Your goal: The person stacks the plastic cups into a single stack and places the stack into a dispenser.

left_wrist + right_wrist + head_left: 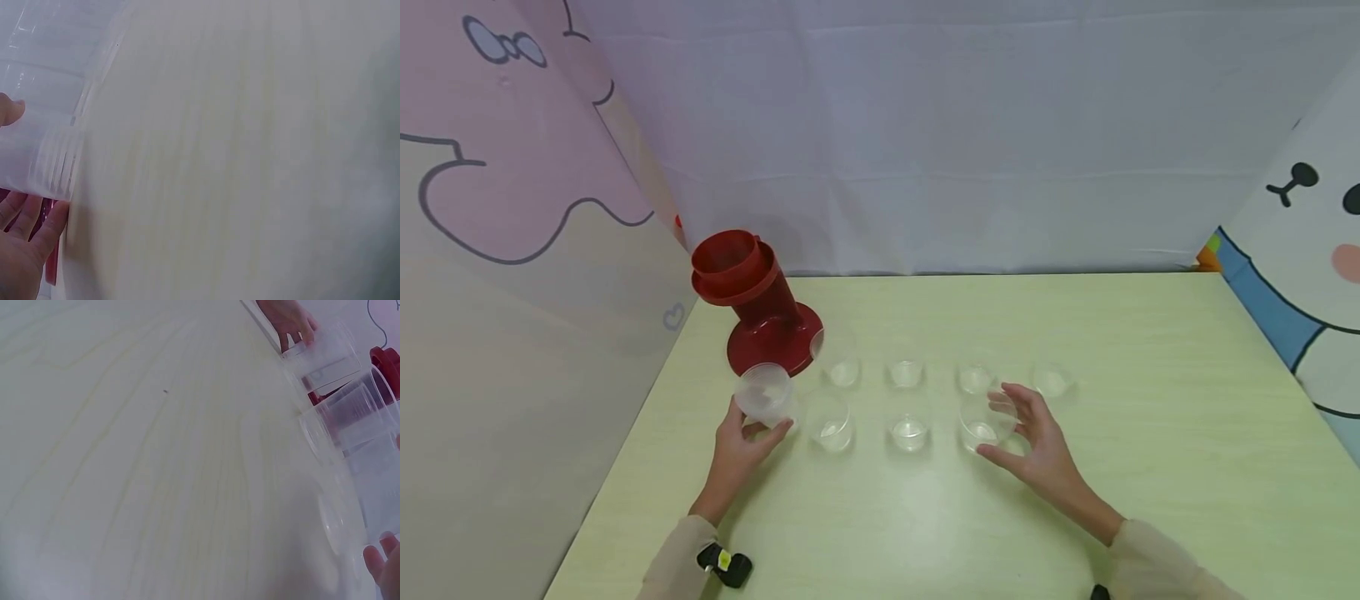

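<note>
My left hand (745, 446) grips a clear plastic cup (765, 393) at the left end of the cups, thumb on one side and fingers on the other. Several ridges line this cup (56, 156) close up in the left wrist view, like nested rims. Around another clear cup (987, 421), at the right end of the front row, curl the thumb and fingers of my right hand (1037, 446). Two more front-row cups, a left one (831, 425) and a middle one (910, 429), stand between my hands. Behind them runs a back row of several clear cups (905, 372).
A red plastic stand (775, 333) with a cup-shaped top rises at the back left, close behind my left hand. The pale wooden table (1150, 358) reaches back to a white cloth (962, 150). Printed cartoon panels flank both sides.
</note>
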### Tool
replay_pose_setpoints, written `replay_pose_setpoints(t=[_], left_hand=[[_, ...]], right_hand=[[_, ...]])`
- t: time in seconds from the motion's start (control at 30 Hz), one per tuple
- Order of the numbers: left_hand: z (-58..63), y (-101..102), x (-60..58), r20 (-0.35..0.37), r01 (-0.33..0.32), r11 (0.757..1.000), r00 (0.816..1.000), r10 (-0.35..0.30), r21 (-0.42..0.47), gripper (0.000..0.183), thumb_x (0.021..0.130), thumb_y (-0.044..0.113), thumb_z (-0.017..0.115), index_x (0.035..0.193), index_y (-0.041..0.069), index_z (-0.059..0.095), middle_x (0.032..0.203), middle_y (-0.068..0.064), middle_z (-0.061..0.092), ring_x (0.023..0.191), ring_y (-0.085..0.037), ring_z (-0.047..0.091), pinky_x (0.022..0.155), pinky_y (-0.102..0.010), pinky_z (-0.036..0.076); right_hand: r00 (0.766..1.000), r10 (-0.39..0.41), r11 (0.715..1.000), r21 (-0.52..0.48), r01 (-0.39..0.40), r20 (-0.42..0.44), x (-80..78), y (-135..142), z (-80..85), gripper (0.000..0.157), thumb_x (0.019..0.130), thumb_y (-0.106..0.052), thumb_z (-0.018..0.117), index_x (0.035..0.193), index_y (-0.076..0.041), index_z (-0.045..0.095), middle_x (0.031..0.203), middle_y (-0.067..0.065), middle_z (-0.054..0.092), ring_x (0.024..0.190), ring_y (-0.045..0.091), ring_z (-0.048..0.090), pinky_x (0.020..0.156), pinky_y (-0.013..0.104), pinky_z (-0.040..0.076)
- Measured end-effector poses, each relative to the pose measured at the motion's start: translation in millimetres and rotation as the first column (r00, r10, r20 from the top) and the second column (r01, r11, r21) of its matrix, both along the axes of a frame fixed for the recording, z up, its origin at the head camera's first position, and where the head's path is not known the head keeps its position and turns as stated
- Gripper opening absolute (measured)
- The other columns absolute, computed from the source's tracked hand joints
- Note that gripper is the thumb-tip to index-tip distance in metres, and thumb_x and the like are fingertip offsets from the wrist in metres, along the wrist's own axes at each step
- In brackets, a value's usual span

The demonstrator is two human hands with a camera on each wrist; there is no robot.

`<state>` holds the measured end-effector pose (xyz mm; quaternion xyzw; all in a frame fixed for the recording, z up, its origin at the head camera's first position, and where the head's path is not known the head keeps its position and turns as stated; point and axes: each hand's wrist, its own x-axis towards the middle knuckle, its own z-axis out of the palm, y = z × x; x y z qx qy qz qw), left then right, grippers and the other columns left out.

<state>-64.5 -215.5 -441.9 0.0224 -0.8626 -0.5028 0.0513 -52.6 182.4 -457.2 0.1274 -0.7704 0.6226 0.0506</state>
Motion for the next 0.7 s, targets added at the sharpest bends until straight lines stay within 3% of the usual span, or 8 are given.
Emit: replay_pose_setpoints(t=[0.13, 0.43, 0.57, 0.7], left_hand=[[-3.5, -1.8, -1.0, 0.000, 0.002, 1.000, 1.000, -0.002, -0.007, 0.073, 0.082, 0.017, 0.075, 0.139, 0.005, 0.031, 0.135, -0.016, 0.044, 0.122, -0.032, 0.045, 0.096, -0.049, 0.045], [-34.6, -14.7, -10.0, -0.007, -0.019, 1.000, 1.000, 0.019, 0.021, 0.078, 0.078, 0.029, 0.079, 0.140, 0.017, 0.033, 0.135, -0.004, 0.046, 0.122, -0.023, 0.045, 0.095, -0.040, 0.047], [-35.1, -15.2, -9.4, -0.021, -0.013, 0.999, 1.000, 0.013, 0.032, 0.077, 0.077, 0.029, 0.080, 0.139, 0.017, 0.034, 0.134, -0.004, 0.047, 0.121, -0.023, 0.045, 0.095, -0.040, 0.048], [-28.0, -12.6, -7.6, 0.007, -0.017, 1.000, 1.000, 0.016, 0.024, 0.078, 0.078, 0.024, 0.079, 0.139, 0.015, 0.033, 0.135, -0.006, 0.046, 0.122, -0.024, 0.045, 0.095, -0.039, 0.047]], right_hand=[[1.000, -0.007, 0.999, -0.048, 0.007, 0.006, 0.4, -2.6, 0.0, 0.073, 0.071, 0.002, 0.080, 0.132, 0.000, 0.039, 0.126, 0.024, 0.053, 0.115, 0.021, 0.054, 0.092, 0.020, 0.045], [1.000, -0.004, 0.998, -0.067, 0.004, 0.005, 0.2, -4.4, -0.4, 0.071, 0.070, 0.003, 0.080, 0.129, 0.002, 0.041, 0.121, 0.025, 0.055, 0.112, 0.023, 0.056, 0.090, 0.022, 0.047], [1.000, -0.004, 0.998, -0.057, 0.005, 0.014, 0.4, -4.7, -0.6, 0.071, 0.070, 0.002, 0.081, 0.129, 0.001, 0.041, 0.121, 0.024, 0.056, 0.111, 0.023, 0.056, 0.089, 0.023, 0.047], [1.000, 0.001, 0.999, -0.050, 0.000, 0.011, 0.4, -3.8, 0.4, 0.071, 0.071, 0.002, 0.081, 0.129, 0.001, 0.042, 0.121, 0.025, 0.056, 0.110, 0.023, 0.057, 0.086, 0.024, 0.049]])
